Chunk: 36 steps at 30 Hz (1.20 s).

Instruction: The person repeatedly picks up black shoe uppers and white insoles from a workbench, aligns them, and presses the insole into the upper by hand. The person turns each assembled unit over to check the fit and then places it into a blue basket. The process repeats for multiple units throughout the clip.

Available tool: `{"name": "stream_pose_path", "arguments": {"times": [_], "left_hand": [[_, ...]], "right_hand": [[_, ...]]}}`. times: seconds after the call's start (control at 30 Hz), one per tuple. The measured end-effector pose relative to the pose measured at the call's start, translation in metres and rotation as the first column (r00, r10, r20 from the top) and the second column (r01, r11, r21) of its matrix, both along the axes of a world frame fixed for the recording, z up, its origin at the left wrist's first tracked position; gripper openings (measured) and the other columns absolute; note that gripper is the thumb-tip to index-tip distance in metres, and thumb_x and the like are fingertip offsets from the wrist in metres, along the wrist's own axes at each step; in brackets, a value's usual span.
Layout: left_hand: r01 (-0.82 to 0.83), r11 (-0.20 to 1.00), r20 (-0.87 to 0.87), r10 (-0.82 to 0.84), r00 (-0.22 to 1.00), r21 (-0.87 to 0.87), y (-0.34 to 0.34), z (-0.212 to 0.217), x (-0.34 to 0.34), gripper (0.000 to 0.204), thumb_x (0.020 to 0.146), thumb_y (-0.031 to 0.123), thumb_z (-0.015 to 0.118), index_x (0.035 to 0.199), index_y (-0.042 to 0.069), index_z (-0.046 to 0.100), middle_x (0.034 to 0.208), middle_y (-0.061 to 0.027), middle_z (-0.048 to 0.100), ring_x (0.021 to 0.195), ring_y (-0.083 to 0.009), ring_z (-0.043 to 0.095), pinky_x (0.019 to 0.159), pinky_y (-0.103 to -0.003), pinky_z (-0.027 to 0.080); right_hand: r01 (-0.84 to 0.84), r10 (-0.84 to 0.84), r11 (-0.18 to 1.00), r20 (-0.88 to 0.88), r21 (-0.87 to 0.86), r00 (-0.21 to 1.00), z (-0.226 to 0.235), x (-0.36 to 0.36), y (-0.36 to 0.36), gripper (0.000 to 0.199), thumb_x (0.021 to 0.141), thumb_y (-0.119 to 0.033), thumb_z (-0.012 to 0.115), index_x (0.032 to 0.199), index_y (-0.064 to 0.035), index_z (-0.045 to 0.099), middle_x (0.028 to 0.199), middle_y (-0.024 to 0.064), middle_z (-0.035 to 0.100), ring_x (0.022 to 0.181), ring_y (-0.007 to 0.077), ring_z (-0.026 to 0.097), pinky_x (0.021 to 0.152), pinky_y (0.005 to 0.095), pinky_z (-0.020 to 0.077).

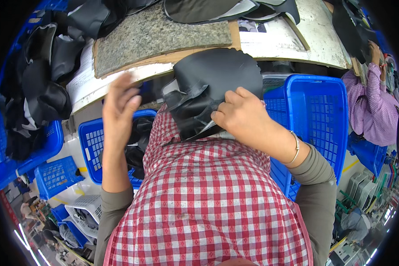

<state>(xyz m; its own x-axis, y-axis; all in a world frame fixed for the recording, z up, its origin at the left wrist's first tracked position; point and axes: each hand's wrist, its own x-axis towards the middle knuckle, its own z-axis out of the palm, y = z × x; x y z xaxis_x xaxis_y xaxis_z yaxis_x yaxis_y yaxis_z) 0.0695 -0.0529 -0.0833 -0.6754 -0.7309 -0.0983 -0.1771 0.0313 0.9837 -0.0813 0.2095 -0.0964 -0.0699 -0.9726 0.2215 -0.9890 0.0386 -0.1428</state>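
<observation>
A black leather shoe upper (221, 73) lies over my lap against the table's near edge, its far rim scalloped and its near part folded, with pale lining showing. My right hand (241, 111) is closed on the right side of this piece, fingers curled over it. To the left of the upper, my left hand (119, 99) is raised and apart from it. Its fingers are blurred by motion but stand away from the thumb, and I see nothing held in them.
On the white table (292, 37) lie a grey worn board (159, 37) and more black pieces (204, 9). Blue baskets stand on the right (319, 119) and lower left (91, 146), the left one holding black pieces. Black pieces (44, 88) heap up at far left. A co-worker's checked sleeve (374, 102) shows at right.
</observation>
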Motion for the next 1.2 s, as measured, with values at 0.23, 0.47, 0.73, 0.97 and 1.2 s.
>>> {"name": "stream_pose_path", "arguments": {"times": [0.23, 0.47, 0.73, 0.97, 1.2], "left_hand": [[0.724, 0.689, 0.025, -0.725, 0.688, 0.041, 0.057, -0.050, -0.023, 0.027, 0.104, 0.015, 0.065, 0.123, -0.003, 0.071, 0.105, -0.0110, 0.076, 0.097, -0.0138, 0.068, 0.087, -0.030, 0.053], [0.645, 0.717, 0.075, -0.682, 0.728, 0.263, 0.066, -0.071, -0.046, 0.014, 0.100, 0.007, 0.070, 0.109, -0.003, 0.075, 0.091, 0.0029, 0.074, 0.083, -0.0033, 0.061, 0.074, -0.023, 0.051], [0.562, 0.715, 0.042, -0.632, 0.774, 0.416, 0.073, -0.059, -0.041, 0.020, 0.098, 0.001, 0.070, 0.116, -0.005, 0.074, 0.102, -0.0056, 0.077, 0.089, -0.0088, 0.070, 0.081, -0.024, 0.057], [0.627, 0.707, 0.064, -0.679, 0.732, 0.329, 0.082, -0.047, -0.044, 0.025, 0.096, -0.006, 0.069, 0.121, -0.007, 0.072, 0.109, -0.0096, 0.078, 0.098, -0.0122, 0.073, 0.088, -0.025, 0.059], [0.598, 0.730, 0.053, -0.647, 0.761, 0.329, 0.085, -0.050, -0.041, 0.027, 0.097, -0.007, 0.068, 0.123, -0.007, 0.070, 0.113, -0.0138, 0.077, 0.100, -0.0152, 0.074, 0.090, -0.028, 0.060]], "right_hand": [[-0.028, 0.028, 0.999, -0.006, 0.019, 1.000, -0.004, -0.002, 0.000, 0.003, 0.075, -0.017, 0.073, 0.075, -0.0138, 0.075, 0.073, 0.0020, 0.072, 0.075, 0.0212, 0.066, 0.071, 0.0343, 0.0495], [0.134, -0.347, 0.938, 0.847, 0.321, 0.404, -0.018, -0.043, 0.007, 0.036, 0.083, -0.022, 0.088, 0.110, -0.0043, 0.073, 0.095, 0.0085, 0.077, 0.082, 0.0204, 0.072, 0.074, 0.0352, 0.0574], [0.172, -0.248, 0.933, 0.910, 0.317, -0.333, -0.065, -0.032, 0.030, 0.026, 0.093, -0.021, 0.083, 0.104, -0.0022, 0.070, 0.085, 0.0024, 0.072, 0.073, 0.0076, 0.063, 0.068, 0.0230, 0.0523], [0.357, -0.359, 0.887, 0.924, 0.294, 0.132, -0.053, -0.014, 0.030, 0.022, 0.090, -0.020, 0.085, 0.095, -0.0049, 0.071, 0.070, -0.0005, 0.068, 0.062, 0.0051, 0.054, 0.060, 0.0237, 0.0443], [0.265, -0.295, 0.914, 0.952, 0.307, -0.082, -0.048, -0.023, 0.029, 0.015, 0.093, -0.013, 0.083, 0.091, -0.0018, 0.073, 0.084, -0.0003, 0.073, 0.080, 0.0046, 0.063, 0.071, 0.0223, 0.0517]]}}
